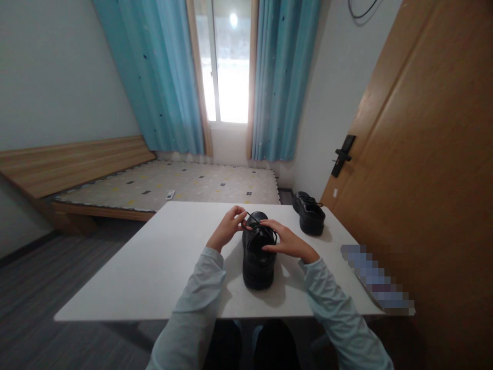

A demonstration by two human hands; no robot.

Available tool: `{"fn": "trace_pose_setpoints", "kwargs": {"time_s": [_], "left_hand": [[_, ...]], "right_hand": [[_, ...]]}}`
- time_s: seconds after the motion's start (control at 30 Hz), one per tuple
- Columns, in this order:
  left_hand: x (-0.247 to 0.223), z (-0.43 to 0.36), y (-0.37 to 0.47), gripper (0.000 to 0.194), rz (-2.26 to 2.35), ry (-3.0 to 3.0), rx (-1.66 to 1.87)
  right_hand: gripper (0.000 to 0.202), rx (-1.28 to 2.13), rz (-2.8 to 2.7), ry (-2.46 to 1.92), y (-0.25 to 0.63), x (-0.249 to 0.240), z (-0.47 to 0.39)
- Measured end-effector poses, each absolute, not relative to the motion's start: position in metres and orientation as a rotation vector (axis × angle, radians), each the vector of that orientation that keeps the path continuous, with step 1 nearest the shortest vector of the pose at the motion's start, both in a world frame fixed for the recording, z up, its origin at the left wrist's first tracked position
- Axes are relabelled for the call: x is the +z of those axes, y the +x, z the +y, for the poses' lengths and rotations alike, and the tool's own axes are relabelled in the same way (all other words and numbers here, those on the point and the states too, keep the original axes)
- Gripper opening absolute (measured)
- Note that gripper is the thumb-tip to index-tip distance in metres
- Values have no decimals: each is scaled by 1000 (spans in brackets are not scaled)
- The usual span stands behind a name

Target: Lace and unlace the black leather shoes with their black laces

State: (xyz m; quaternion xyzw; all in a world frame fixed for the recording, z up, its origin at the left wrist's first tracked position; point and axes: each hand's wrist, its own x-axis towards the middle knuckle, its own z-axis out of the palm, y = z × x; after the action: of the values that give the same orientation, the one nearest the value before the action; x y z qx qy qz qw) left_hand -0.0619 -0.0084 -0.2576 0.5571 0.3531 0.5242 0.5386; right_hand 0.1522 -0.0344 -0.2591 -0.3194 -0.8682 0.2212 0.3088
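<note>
A black lace-up shoe [259,272] stands on the white table in front of me, its heel towards me and its toe pointing away. My left hand [231,224] is at the left side of its laces, fingers pinched on a black shoelace [251,217] drawn up from the shoe. On the other side, my right hand [283,239] reaches over the shoe opening. Its thumb and fingers are spread apart, with the fingertips touching the lacing and a loop of lace beside them. Whether any lace is caught between those fingers is hard to see.
A second black shoe [310,213] rests at the far right of the white table [154,267]. At the right edge lies a blurred flat item [375,280], near a wooden door [435,154]. Beyond the table is a bed [200,180] with a white remote [170,195] on it.
</note>
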Motion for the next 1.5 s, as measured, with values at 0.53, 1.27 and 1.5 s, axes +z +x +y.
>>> {"fn": "trace_pose_setpoints", "kwargs": {"time_s": [0.53,1.27,1.5], "left_hand": [[-249,-11,-59,18,924,1660,1387],[-244,-18,-63,39,692,1770,1249],[-256,-4,-63,29,1052,1801,1214]], "right_hand": [[68,579,-2294,-860,151,-259,-34],[26,570,-1980,-1026,155,-262,-26],[15,708,-1877,-1170,153,-263,-28]]}}
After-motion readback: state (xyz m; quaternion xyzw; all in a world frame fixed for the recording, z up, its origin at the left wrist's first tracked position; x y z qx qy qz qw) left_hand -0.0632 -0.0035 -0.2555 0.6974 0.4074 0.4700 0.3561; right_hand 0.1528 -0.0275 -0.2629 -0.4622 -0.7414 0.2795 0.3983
